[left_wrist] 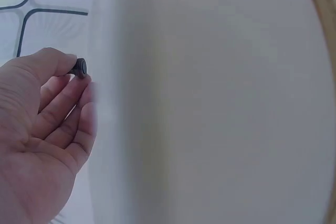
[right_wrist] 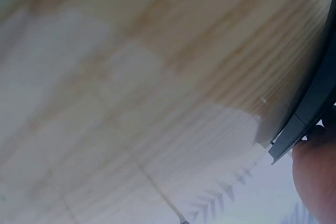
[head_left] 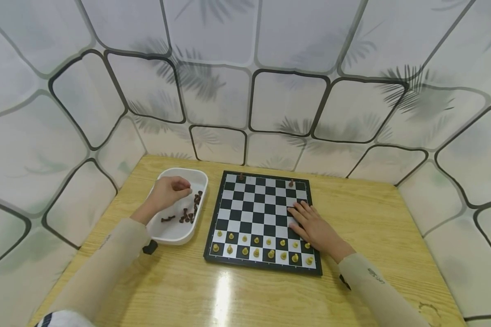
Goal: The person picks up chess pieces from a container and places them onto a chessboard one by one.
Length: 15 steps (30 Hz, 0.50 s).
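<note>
Over the white plastic tub (head_left: 179, 240), my left hand (head_left: 165, 194) pinches a dark chess piece (left_wrist: 80, 67) between thumb and fingertips; its round base shows in the left wrist view. Several brown chess pieces (head_left: 186, 216) lie loose on the tub's floor. My right hand (head_left: 316, 230) rests palm down on the right side of the chessboard (head_left: 253, 205), fingers spread. Two brown pieces stand on the board's far row, one brown piece (head_left: 241, 177) near the left corner and another brown piece (head_left: 291, 183) towards the right. Yellow pieces (head_left: 256, 252) fill the two near rows.
Both board and tub stand on a yellow wooden table (head_left: 176, 281), the tub left of the board. Patterned walls (head_left: 221, 95) enclose the table at the back and both sides. In the right wrist view, the board's dark edge (right_wrist: 300, 124) appears beside the hand.
</note>
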Tool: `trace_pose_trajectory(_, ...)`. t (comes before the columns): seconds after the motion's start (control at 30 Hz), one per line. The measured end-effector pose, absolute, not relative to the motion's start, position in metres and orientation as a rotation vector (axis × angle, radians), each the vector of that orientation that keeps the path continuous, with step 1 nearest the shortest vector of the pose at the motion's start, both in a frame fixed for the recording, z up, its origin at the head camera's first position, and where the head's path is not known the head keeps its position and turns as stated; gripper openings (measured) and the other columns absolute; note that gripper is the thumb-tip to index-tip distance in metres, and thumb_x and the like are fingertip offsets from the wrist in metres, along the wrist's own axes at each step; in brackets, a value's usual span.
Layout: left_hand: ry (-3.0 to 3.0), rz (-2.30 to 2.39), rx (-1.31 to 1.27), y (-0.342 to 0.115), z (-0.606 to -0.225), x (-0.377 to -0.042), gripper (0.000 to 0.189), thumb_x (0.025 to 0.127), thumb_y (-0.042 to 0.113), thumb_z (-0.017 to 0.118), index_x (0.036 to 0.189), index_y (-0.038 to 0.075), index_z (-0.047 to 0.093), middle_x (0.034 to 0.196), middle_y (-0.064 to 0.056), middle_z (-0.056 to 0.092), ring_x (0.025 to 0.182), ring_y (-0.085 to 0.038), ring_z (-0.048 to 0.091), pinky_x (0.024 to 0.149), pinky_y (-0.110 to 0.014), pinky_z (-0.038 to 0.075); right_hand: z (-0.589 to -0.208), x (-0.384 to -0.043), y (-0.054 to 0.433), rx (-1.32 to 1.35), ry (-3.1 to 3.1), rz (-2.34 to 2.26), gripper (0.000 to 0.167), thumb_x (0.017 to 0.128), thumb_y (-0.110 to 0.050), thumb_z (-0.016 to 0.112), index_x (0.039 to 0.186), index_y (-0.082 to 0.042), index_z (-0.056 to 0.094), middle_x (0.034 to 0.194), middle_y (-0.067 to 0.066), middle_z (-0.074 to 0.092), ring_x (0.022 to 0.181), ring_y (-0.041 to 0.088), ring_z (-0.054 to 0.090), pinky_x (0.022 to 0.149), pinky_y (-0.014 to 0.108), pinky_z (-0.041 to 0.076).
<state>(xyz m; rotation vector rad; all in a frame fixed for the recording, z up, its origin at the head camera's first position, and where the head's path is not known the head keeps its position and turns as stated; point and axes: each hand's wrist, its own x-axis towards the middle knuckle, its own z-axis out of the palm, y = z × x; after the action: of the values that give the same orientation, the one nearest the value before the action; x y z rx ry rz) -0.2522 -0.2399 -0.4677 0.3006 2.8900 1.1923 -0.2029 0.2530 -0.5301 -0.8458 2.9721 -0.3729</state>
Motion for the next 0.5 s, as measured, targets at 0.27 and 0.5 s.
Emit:
trace_pose_trajectory(0.27, 2.947, 1.214, 0.350, -0.234, -0.456, -0.256, 0.024, 0.099, 0.021, 0.075, 0.114, 0.003, 0.078, 0.105, -0.015, 0.080, 0.098, -0.031, 0.074, 0.083, -0.042, 0.059, -0.529, -0.203, 0.253, -0.847, 2.968, -0.368, 0.061, 0.111, -0.042, 0.050, 0.160, -0.007, 0.043, 0.168, 0.023, 0.036, 0.159, 0.046, 0.026, 0.127, 0.064, 0.023)
trace_pose_trajectory(0.5, 2.941, 1.204, 0.350, -0.222, -0.440, -0.261, 0.026, 0.101, 0.026, 0.073, 0.116, 0.006, 0.077, 0.110, -0.014, 0.079, 0.102, -0.031, 0.072, 0.086, -0.045, 0.058, -0.529, -0.203, 0.253, -0.846, 2.964, -0.371, 0.061, 0.111, -0.041, 0.050, 0.161, -0.006, 0.043, 0.169, 0.023, 0.035, 0.159, 0.046, 0.026, 0.127, 0.065, 0.023)
